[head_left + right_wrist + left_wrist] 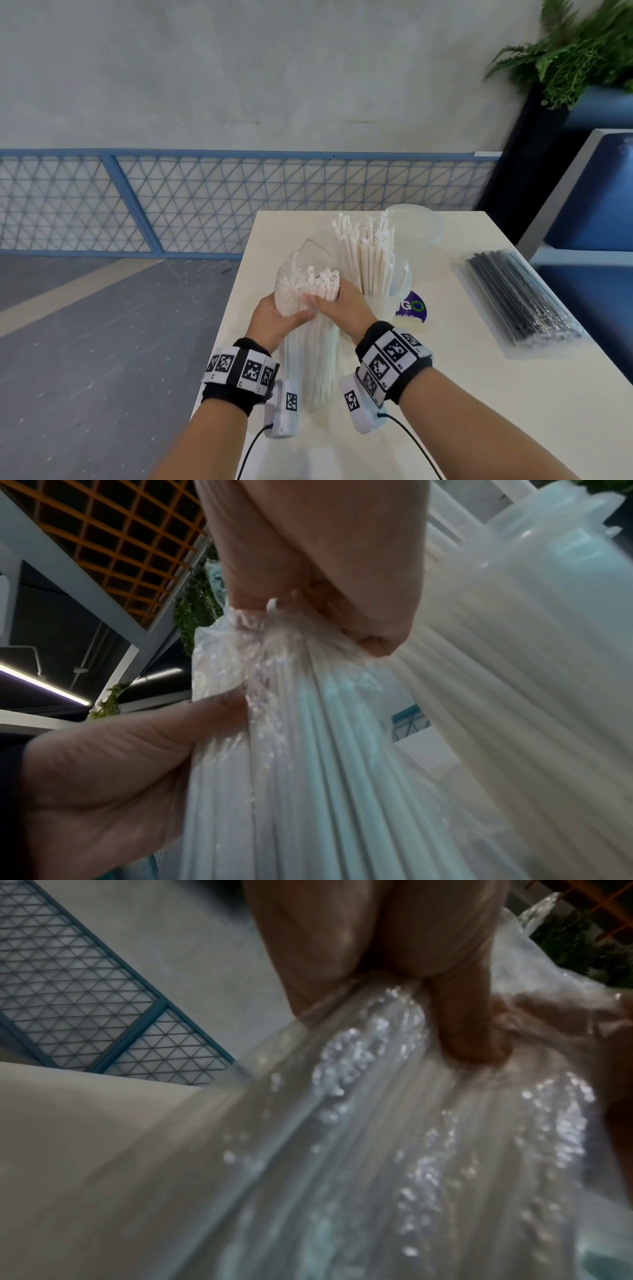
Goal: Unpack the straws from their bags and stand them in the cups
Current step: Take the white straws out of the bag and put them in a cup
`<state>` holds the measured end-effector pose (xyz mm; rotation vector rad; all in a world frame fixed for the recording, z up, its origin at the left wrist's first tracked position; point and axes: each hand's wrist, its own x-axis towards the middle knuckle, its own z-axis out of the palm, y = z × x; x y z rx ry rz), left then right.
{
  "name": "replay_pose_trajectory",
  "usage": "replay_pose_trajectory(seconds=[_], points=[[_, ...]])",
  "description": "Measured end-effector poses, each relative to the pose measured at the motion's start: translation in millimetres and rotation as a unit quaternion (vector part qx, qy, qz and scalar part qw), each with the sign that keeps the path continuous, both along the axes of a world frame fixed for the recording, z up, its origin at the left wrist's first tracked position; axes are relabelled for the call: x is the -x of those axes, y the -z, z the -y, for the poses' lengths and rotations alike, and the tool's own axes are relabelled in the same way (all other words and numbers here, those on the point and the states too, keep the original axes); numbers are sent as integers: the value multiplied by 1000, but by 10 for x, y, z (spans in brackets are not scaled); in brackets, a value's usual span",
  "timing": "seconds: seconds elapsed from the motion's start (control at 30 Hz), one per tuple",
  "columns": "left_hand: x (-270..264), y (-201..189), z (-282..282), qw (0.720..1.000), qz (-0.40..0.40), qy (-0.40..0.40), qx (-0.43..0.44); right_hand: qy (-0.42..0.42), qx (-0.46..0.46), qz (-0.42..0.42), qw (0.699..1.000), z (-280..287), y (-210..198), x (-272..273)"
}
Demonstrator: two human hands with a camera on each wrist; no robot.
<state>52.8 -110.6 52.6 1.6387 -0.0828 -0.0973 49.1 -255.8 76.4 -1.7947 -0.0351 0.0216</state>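
Observation:
A clear bag of white straws (310, 346) stands upright on the white table (479, 394), its top torn so the straw tips (315, 279) stick out. My left hand (277, 317) grips the bag's upper left side; its thumb (462, 1026) presses the plastic (377, 1150). My right hand (342, 305) holds the straw tops and the bag's right side, fingers curled over the bunched plastic (260, 631). Behind stands a clear cup (394, 301) filled with white straws (368, 253); its wall (548, 642) shows in the right wrist view. An empty clear cup (414, 229) stands farther back.
A sealed bag of black straws (517, 301) lies on the table's right side. A blue mesh railing (205, 202) runs behind the table. A dark planter with a fern (575, 51) and a blue bench (596, 192) stand at the right. The table's left edge is close to my left wrist.

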Motion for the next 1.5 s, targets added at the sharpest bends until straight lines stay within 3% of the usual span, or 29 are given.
replay_pose_trajectory(seconds=[0.33, 0.77, 1.0, 1.1, 1.27, 1.5], points=[[0, 19, 54, 1000, -13, -26, 3, 62, -38, -3, 997, -24, -89, 61], [-39, -9, 60, 996, -7, -83, -27, 115, -222, 108, 962, 246, -696, -110], [-18, -56, 99, 995, 19, -95, -11, 35, -83, 46, 995, 156, -359, 111], [-3, -67, 119, 995, 27, -90, -28, 62, -78, 49, 994, 136, -338, 123], [1, -69, 88, 993, 23, -104, -44, 184, -206, 62, 959, 234, -644, -46], [-35, -38, 83, 991, 11, -129, -26, 249, -340, 59, 905, 407, -833, -122]])
